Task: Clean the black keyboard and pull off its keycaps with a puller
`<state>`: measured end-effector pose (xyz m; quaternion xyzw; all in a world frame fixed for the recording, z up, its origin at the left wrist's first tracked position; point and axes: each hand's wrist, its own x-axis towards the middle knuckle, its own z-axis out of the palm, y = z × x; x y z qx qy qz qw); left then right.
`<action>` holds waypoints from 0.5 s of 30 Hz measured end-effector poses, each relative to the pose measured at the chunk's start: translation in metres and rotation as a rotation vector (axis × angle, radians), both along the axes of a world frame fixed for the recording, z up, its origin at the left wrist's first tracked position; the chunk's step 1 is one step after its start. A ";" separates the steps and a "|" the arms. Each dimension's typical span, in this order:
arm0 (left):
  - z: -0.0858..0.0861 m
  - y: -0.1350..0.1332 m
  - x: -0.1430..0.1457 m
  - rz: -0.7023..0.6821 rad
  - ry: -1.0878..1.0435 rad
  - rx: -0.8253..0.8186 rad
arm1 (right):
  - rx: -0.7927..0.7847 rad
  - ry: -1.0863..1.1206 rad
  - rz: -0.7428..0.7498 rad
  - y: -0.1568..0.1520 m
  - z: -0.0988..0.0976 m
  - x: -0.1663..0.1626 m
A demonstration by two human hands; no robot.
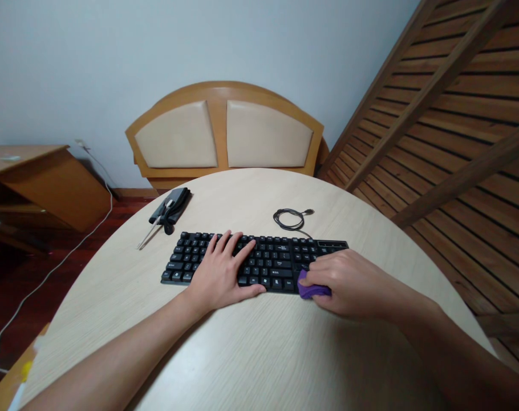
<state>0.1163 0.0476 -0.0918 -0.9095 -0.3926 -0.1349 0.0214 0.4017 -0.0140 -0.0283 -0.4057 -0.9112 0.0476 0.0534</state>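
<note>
A black keyboard [268, 260] lies across the middle of a round pale wooden table [251, 354]. My left hand [223, 268] rests flat on the keyboard's left half, fingers spread over the keys. My right hand [349, 282] is closed on a small purple cloth [311, 288], pressed against the keyboard's right front part. The keyboard's black cable [290, 219] lies coiled on the table just behind it.
A black pouch [171, 206] with a thin white tool beside it sits at the table's far left. Behind the table stands a wooden headboard [225, 134] with beige panels. A slatted wooden frame [451, 114] leans at right. A wooden cabinet [41, 177] and white cord are at left.
</note>
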 end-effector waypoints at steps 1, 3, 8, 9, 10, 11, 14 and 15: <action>0.000 0.000 0.000 -0.002 -0.001 0.003 | -0.006 0.002 0.000 -0.001 0.001 0.000; 0.000 0.000 0.000 -0.006 -0.005 0.008 | -0.012 0.021 0.011 -0.002 0.002 -0.001; 0.001 0.000 -0.001 -0.011 -0.023 0.005 | 0.075 0.125 0.017 -0.001 -0.006 -0.002; 0.001 0.000 -0.001 -0.010 -0.029 0.003 | 0.135 0.157 -0.014 0.001 -0.009 -0.002; 0.002 -0.001 -0.001 -0.009 -0.033 0.000 | 0.203 0.192 -0.058 0.004 -0.013 -0.002; 0.002 -0.002 0.000 -0.008 -0.035 -0.002 | 0.266 0.225 -0.105 0.006 -0.017 -0.001; 0.002 -0.007 0.002 -0.006 -0.036 -0.011 | 0.381 0.286 -0.241 0.015 -0.028 0.002; 0.002 -0.009 0.004 -0.007 -0.036 -0.012 | 0.395 0.290 -0.279 0.017 -0.031 0.003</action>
